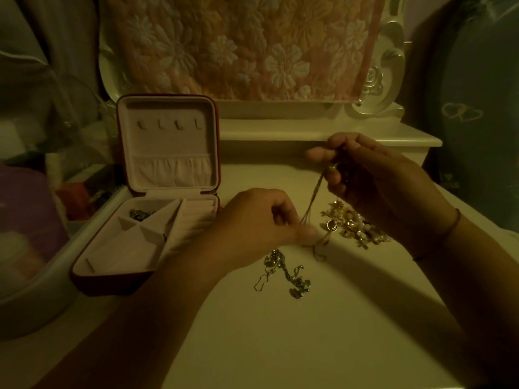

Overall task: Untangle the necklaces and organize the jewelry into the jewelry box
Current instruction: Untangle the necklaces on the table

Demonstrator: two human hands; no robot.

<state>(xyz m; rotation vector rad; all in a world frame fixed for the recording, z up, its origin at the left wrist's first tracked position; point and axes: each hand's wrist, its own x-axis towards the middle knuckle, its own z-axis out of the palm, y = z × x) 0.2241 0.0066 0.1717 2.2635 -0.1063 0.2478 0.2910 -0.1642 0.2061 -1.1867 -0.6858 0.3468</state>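
1. Plainly, the fine chains [311,204] are light, limp and slippery; such thin links would kink or snap under a hard tug, so take hold with fingertips close to the knot, not along a free run.
2. Their strands are stretched between both hands above the middle of the dressing table [280,346]; a small round pendant [332,225] shows just beside their lower end.
3. The right hand [376,181] is raised toward the back edge, fingers curled, pinching the upper end; the left hand [261,220] sits lower, near the surface, pinching the lower end, though which strand it has is probably too blurred to tell.
4. A gold jewelry heap [356,228] lies below the right hand; a silver tangle [283,273] lies nearer the front edge, just beside the left wrist.
5. The open jewelry box [120,256] stands by the left edge, apart from the chains.
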